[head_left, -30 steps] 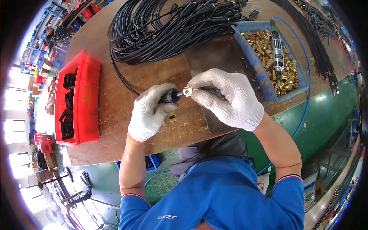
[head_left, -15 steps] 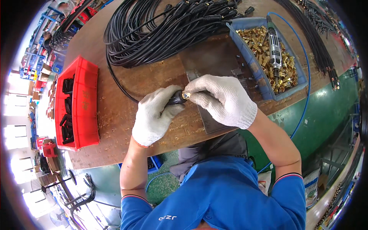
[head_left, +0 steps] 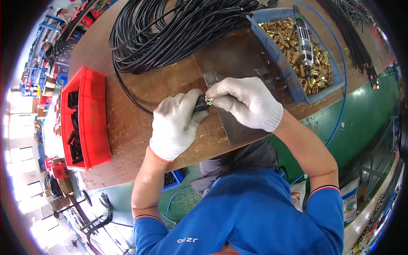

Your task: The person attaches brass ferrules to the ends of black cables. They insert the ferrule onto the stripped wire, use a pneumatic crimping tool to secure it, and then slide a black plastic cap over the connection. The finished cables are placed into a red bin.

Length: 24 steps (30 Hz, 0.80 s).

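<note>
Both my hands wear white knit gloves and meet above the near part of the wooden table. My left hand [head_left: 175, 123] is closed round a black cable connector [head_left: 200, 104], whose black cable [head_left: 129, 95] runs off to the left and up into a big coil. At the connector's open end sits a small brass fitting [head_left: 208, 101], pinched between the thumb and fingers of my right hand [head_left: 250, 104]. The glove fingers partly cover the fitting, so how deep it sits in the connector cannot be seen.
A red bin [head_left: 97, 123] of black sleeves stands at the left. The coiled black cables [head_left: 148, 46] lie at the back. On the right, a blue bin [head_left: 272, 59] holds many brass fittings, with a pneumatic screwdriver [head_left: 304, 42] on top; its blue hose [head_left: 345, 85] hangs over the table edge.
The whole view has tilted slightly. Both hands keep their grips on the connector and fitting; the fitting's visible face has turned a little.
</note>
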Motion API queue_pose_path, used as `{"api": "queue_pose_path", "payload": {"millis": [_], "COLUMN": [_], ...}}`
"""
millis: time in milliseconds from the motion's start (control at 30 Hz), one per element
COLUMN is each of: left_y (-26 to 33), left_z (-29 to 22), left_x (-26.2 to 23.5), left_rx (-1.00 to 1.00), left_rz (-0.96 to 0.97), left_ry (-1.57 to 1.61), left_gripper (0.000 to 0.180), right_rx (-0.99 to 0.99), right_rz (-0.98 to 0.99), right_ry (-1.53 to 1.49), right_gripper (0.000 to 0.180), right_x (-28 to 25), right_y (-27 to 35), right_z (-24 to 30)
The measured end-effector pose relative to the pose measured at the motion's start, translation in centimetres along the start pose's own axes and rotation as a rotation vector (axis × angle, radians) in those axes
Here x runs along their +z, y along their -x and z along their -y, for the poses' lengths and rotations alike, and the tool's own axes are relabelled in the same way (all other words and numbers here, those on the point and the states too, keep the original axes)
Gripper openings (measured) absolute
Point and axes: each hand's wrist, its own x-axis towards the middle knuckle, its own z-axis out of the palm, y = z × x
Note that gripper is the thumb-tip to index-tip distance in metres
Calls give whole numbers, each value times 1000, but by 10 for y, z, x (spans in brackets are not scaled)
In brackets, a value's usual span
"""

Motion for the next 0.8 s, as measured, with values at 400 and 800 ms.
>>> {"api": "queue_pose_path", "payload": {"millis": [400,800], "left_y": [-33,-70], "left_z": [12,20], "left_x": [-12,39], "left_rx": [-31,-435], "left_rz": [162,-494], "left_ry": [-47,1202], "left_gripper": [89,75], "right_rx": [407,742], "right_rz": [-61,-425], "right_ry": [-130,-1031], "right_gripper": [47,24], "right_x": [21,27], "right_y": [-21,-65], "right_z": [9,-10]}}
